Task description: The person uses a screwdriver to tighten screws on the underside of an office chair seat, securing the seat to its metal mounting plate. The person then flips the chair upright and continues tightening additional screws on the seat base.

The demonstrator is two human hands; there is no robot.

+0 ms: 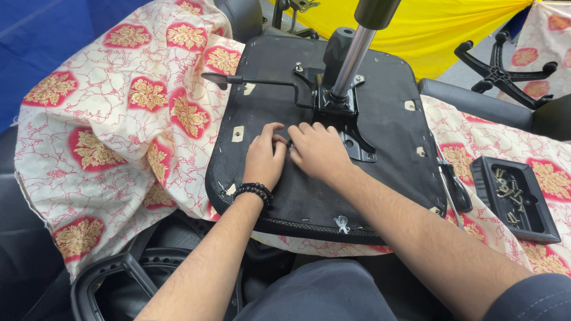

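Note:
An upturned black office-chair seat (pixel 386 107) lies on a patterned cloth, its metal mechanism plate (pixel 339 107) and chrome gas cylinder (pixel 355 56) pointing up. Both my hands rest on the seat's underside, just in front of the plate. My left hand (pixel 264 156), with a black bead bracelet at the wrist, has its fingers curled, pinching something small that I cannot make out. My right hand (pixel 318 148) lies beside it, fingertips touching the same spot. A black lever (pixel 256 80) sticks out left from the mechanism.
A black tray (pixel 538 223) with several screws sits at the right on the cloth. A screwdriver (pixel 455 184) lies by the seat's right edge. A black star-shaped chair base (pixel 499 71) stands at back right. A black armrest frame (pixel 119 273) is near my left knee.

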